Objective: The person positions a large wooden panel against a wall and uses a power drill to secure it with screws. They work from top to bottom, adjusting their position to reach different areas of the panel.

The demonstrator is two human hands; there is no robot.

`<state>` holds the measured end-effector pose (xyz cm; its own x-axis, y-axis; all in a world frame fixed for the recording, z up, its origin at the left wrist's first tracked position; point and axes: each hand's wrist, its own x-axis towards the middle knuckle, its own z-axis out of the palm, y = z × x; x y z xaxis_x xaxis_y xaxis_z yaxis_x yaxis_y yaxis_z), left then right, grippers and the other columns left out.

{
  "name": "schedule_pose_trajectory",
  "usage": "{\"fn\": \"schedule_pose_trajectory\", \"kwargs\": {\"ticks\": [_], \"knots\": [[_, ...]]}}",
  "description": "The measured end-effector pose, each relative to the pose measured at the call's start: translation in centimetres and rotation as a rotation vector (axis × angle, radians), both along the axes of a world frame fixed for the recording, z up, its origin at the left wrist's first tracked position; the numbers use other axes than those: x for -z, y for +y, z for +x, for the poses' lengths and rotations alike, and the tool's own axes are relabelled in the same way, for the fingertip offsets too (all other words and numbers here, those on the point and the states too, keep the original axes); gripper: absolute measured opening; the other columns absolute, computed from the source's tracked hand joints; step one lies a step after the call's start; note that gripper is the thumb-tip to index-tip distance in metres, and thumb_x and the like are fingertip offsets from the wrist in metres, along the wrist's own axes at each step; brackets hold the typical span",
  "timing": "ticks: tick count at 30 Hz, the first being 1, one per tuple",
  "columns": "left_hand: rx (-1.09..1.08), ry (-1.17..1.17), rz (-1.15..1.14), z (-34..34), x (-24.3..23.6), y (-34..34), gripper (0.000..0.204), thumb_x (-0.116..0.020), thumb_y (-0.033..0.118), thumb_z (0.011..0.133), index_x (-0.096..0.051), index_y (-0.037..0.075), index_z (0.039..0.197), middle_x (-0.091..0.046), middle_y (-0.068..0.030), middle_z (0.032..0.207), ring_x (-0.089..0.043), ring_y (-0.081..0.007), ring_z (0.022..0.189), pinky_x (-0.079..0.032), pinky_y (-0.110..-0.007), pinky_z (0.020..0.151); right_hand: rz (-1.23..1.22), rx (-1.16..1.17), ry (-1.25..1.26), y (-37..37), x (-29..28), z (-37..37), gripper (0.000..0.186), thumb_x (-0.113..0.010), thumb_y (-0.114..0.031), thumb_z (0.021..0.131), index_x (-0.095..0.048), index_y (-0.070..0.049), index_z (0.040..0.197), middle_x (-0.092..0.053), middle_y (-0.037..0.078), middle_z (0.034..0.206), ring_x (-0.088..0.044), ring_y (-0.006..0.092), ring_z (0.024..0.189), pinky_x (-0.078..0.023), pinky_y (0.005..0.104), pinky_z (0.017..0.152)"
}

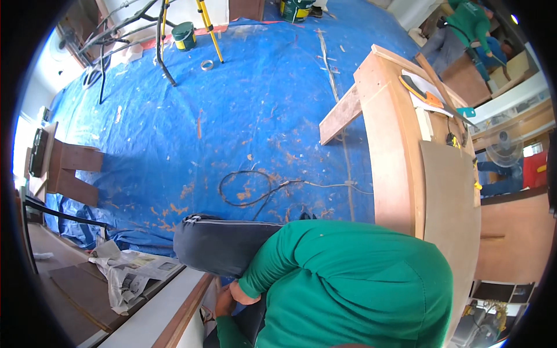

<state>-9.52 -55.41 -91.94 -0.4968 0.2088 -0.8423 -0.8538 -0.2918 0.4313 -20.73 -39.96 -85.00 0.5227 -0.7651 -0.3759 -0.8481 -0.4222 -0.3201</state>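
My two hands are close together at the lower left of centre, between my dark-trousered knee [223, 243] and a white panel with a wooden edge strip [184, 310]. Coming down from the green sleeve, my right hand [245, 293] looks closed, and what it grips is hidden. My left hand [224, 301] lies against it, reaching up from the lower edge, its fingers mostly out of sight. Beside the panel, a few small things in the gap are too small to make out. My right arm and shoulder [360, 272] fill the lower middle.
Blue sheeting [232, 127] covers the floor, with wood shavings and a looped dark cable [243, 188]. On the right, a wooden workbench [391, 156] carries an orange-handled saw [429, 95]. Crumpled newspaper [130, 275] lies at left. A bucket [184, 36] stands far off; a co-worker [467, 32] crouches at upper right.
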Motion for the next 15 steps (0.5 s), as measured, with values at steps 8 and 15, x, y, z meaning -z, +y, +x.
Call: {"fn": "schedule_pose_trajectory", "kwargs": {"ticks": [8, 15], "knots": [[0.096, 0.045, -0.108, -1.1, -0.3, 0.6, 0.034, -0.061, 0.025, 0.103, -0.074, -0.006, 0.113, -0.079, -0.0093, 0.104, -0.074, -0.0184, 0.092, -0.055, -0.032, 0.081, 0.012, 0.023, 0.017, -0.1, 0.1, 0.2, 0.026, -0.076, -0.030, 0.078, -0.085, -0.014, 0.097, -0.079, 0.008, 0.106, -0.077, 0.0319, 0.092, -0.062, 0.0490, 0.069], [0.165, 0.112, -0.194, -2.6, -4.0, 1.9, 0.033, -0.062, 0.023, 0.100, -0.075, -0.007, 0.111, -0.078, -0.0116, 0.101, -0.074, -0.0202, 0.090, -0.056, -0.033, 0.079, 0.005, 0.022, 0.029, -0.6, 0.3, 0.4, 0.027, -0.076, -0.030, 0.078, -0.085, -0.014, 0.098, -0.079, 0.008, 0.107, -0.077, 0.0318, 0.092, -0.062, 0.0492, 0.069]]}}
